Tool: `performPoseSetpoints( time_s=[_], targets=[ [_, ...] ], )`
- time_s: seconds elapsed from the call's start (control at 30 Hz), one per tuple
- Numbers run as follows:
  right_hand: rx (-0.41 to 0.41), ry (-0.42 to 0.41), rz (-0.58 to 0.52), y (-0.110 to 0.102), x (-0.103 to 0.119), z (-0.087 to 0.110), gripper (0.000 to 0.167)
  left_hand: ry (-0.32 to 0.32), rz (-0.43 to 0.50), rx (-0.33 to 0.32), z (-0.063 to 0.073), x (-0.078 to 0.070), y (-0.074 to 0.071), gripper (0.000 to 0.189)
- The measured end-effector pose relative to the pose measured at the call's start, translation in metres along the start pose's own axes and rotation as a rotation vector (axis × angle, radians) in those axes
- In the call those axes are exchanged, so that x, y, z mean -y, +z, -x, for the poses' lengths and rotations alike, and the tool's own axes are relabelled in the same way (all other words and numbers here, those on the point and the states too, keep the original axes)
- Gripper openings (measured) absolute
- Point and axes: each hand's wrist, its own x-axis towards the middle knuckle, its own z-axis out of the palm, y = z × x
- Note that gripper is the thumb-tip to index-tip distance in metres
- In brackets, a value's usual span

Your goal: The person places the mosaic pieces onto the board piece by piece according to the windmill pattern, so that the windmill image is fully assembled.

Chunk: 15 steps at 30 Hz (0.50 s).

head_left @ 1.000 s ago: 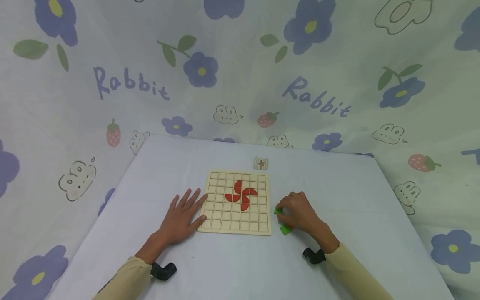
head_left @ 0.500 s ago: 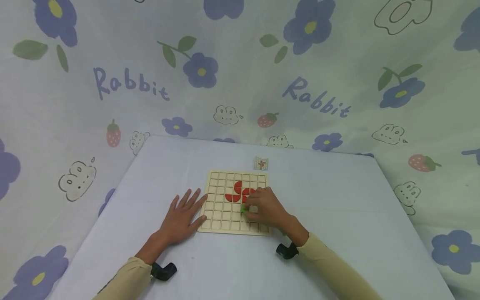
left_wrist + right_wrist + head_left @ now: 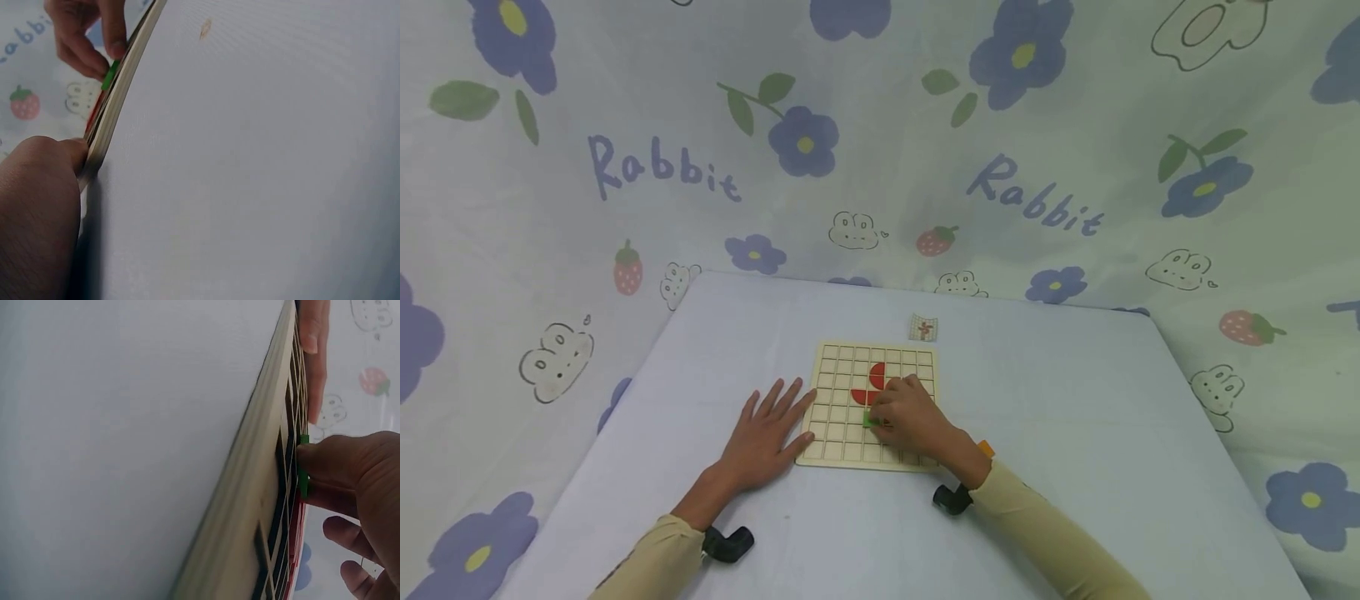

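Observation:
A square wooden grid board (image 3: 835,450) lies flat on the white table, with red quarter-round tiles (image 3: 877,375) set in its middle cells. My right hand (image 3: 913,421) is over the board and pinches a green tile (image 3: 867,418) between thumb and fingers, at the cells just below the red ones. In the right wrist view the green tile (image 3: 304,478) is right at the grid surface. The right hand covers part of the red pattern. My left hand (image 3: 760,442) lies flat with fingers spread, its fingertips and thumb at the board's left edge.
Behind the board lies a small pattern card (image 3: 923,327) with a red pinwheel. An orange piece (image 3: 986,450) shows beside the right wrist, partly hidden by the arm. Black wrist cameras (image 3: 727,544) hang under both forearms. A printed cloth (image 3: 865,125) rises behind the table.
The right hand has picked up a green tile from right of the board and carried it left over the grid. An orange piece now shows by the right wrist. The left hand stays put.

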Motion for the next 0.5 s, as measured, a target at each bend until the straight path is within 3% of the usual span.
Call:
performPoseSetpoints(
  time_s=[0.37,0.5],
  targets=[
    [-0.014,0.074,-0.035,-0.0029,0.0024,0.0014,0.003,-0.011,-0.006,0.023,-0.0002,-0.0007,-0.0003,0.067],
    [-0.047,0.069,-0.097,-0.0005,0.0008,0.0023,0.010,-0.012,0.020,0.019,-0.0002,-0.0017,-0.0014,0.066]
  ],
)
